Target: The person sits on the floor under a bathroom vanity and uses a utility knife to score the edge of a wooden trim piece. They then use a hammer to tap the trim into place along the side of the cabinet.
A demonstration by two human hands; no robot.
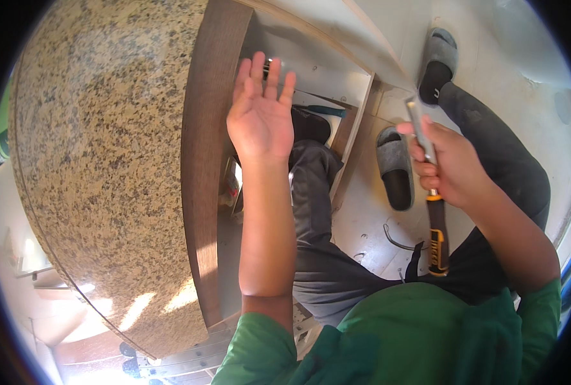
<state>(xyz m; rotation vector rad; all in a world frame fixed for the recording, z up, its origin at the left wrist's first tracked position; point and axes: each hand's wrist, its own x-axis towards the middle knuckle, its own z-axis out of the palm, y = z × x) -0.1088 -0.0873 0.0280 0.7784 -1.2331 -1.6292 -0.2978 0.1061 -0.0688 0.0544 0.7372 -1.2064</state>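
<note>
Within the right hand (451, 159), clasped around its metal shaft, is a chisel-like tool (433, 196); its tip appears flat, though blurred. The handle (438, 239) extends below the grip. Left of the grip, the left hand (263, 122) is spread, palm up.

Yellow-orange block lettering (435, 248) runs lengthwise down the dark handle (437, 224) of the metal-shafted tool (426, 144). A small white mark (435, 94) stands on the black sock (434, 76) in the farther grey slipper (441, 50), too small to make out as letters.
</note>
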